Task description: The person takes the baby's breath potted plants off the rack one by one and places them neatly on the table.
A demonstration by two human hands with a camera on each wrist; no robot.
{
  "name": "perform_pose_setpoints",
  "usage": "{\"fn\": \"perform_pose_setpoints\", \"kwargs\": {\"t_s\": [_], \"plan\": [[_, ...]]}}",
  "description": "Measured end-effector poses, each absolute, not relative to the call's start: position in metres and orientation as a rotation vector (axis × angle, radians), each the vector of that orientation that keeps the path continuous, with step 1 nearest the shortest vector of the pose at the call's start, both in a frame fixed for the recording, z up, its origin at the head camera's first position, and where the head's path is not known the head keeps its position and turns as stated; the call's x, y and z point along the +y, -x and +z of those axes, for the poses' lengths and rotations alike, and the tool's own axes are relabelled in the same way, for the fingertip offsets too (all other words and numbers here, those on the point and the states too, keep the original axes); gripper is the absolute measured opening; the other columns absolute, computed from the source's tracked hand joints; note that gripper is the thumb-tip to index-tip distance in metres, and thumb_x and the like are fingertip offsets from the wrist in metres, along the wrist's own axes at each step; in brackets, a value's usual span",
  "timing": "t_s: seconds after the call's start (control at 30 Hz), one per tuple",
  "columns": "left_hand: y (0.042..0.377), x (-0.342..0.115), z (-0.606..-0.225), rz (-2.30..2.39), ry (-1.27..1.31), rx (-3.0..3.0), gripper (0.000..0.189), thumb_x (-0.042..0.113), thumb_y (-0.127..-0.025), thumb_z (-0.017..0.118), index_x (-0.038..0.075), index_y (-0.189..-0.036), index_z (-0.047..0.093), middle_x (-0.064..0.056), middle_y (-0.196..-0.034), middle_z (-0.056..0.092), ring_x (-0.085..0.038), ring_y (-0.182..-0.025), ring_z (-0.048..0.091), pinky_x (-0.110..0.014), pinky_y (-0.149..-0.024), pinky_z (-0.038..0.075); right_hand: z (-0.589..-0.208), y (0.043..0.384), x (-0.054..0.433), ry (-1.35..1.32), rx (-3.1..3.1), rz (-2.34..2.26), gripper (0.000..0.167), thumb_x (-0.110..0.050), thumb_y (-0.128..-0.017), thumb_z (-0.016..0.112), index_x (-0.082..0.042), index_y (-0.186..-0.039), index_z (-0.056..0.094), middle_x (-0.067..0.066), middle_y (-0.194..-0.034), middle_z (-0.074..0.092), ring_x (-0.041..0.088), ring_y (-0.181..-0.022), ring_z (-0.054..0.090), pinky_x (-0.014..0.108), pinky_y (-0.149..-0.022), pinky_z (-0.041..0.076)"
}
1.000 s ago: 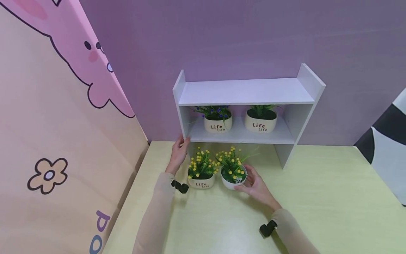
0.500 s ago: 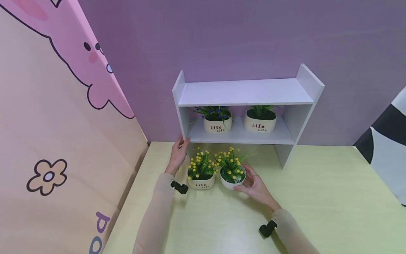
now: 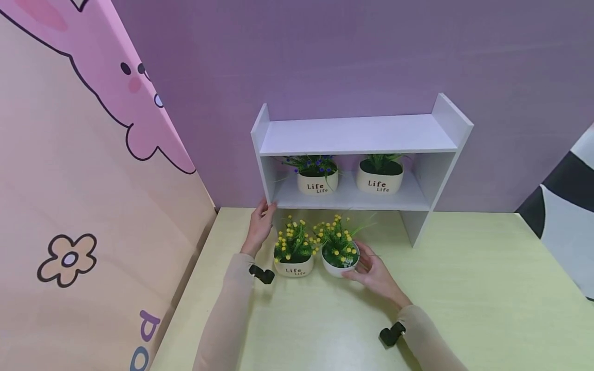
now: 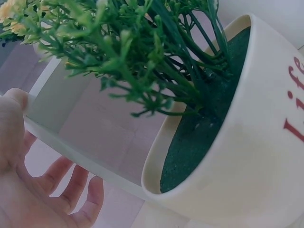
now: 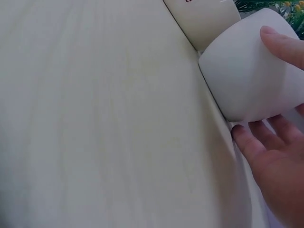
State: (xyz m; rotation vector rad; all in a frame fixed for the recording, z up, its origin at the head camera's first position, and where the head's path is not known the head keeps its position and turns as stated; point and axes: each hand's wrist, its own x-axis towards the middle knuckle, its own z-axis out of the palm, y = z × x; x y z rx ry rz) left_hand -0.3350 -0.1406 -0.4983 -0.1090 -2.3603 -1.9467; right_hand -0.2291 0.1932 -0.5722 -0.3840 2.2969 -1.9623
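My left hand [image 3: 260,225] grips the left side panel of a white two-tier shelf [image 3: 357,135]. In the left wrist view the thumb lies on one face of the panel and the fingers [image 4: 89,198] curl behind its edge. My right hand [image 3: 375,272] holds a round white pot of yellow flowers [image 3: 335,269] from its right, thumb in front and fingers [image 5: 249,146] around the far side. The pot stands on the table. Just left of it is a cream "Life" pot [image 3: 294,269], also with yellow flowers; its rim and dark green base fill much of the left wrist view.
On the middle shelf board sit a cream pot with blue flowers [image 3: 318,184] and a cream pot with green leaves [image 3: 380,182]. A pale wooden table [image 3: 306,330] carries everything. Behind rises a purple wall [image 3: 352,56]; a wall with cartoon prints [image 3: 116,221] borders the left.
The whole view shifts very slightly. Both hands, the pots and the shelf keep their places.
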Motion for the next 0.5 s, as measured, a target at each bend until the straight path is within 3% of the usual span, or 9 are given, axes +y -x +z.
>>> {"fn": "perform_pose_setpoints", "kwargs": {"t_s": [0.2, 0.4, 0.5], "plan": [[0.336, -0.140, -0.499, -1.948, 0.107, -2.361, 0.058, 0.044, -0.113, 0.051, 0.024, -0.166, 0.041, -0.022, -0.150, 0.055, -0.042, -0.139, 0.057, -0.068, -0.109, 0.048, -0.566, 0.226, 0.195, 0.392, 2.342, -1.928, 0.101, -0.002, -0.084, 0.088, 0.005, -0.165, 0.026, 0.033, -0.161, 0.041, 0.056, -0.151, 0.037, 0.051, -0.120, 0.037], [0.336, -0.141, -0.500, -1.946, 0.101, -2.364, 0.058, 0.045, -0.112, 0.052, 0.025, -0.166, 0.042, -0.021, -0.149, 0.056, -0.041, -0.138, 0.057, -0.068, -0.110, 0.048, -0.559, 0.225, 0.197, 0.439, 2.333, -1.981, 0.101, 0.001, -0.085, 0.086, 0.006, -0.166, 0.025, 0.034, -0.165, 0.035, 0.056, -0.152, 0.036, 0.025, -0.114, 0.044], [0.336, -0.140, -0.500, -1.942, 0.097, -2.363, 0.058, 0.045, -0.112, 0.052, 0.025, -0.165, 0.042, -0.021, -0.149, 0.056, -0.041, -0.138, 0.057, -0.068, -0.109, 0.048, -0.554, 0.223, 0.197, 0.457, 2.358, -1.998, 0.098, 0.002, -0.086, 0.084, 0.005, -0.166, 0.026, 0.034, -0.166, 0.035, 0.048, -0.151, 0.039, 0.016, -0.109, 0.045]]}}
